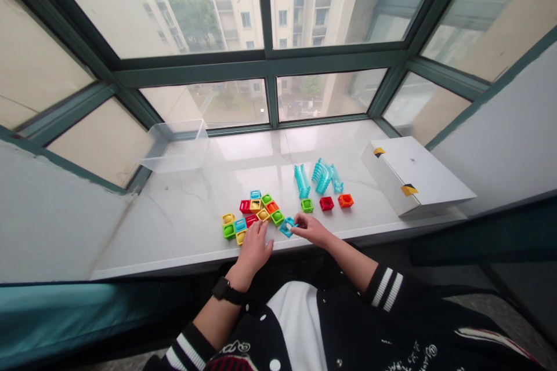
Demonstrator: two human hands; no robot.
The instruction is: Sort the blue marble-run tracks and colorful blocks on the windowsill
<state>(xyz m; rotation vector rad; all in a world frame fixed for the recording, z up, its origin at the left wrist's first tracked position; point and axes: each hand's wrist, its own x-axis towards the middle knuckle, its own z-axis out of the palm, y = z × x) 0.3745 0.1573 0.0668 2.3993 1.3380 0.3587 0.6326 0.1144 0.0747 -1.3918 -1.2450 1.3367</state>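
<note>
My right hand (310, 228) pinches a blue toy block (286, 226) with an open centre, close to the front edge of the sill. Just left of it, my left hand (256, 246) lies with its fingers stretched over the near side of a cluster of coloured blocks, thumb apart. Blocks in that cluster include a green block (277, 218), an orange block (272, 207), a yellow block (228, 218) and a red block (245, 206). My left fingertips touch or hover at a yellow block (263, 215); which, I cannot tell.
Apart from the cluster sit a green block (307, 205), a red block (326, 203) and an orange block (346, 200). Behind them lie translucent blue track pieces (301, 181). A clear plastic bin (180, 156) stands back left, a white box (418, 177) right. Windows border the marble sill (174, 232).
</note>
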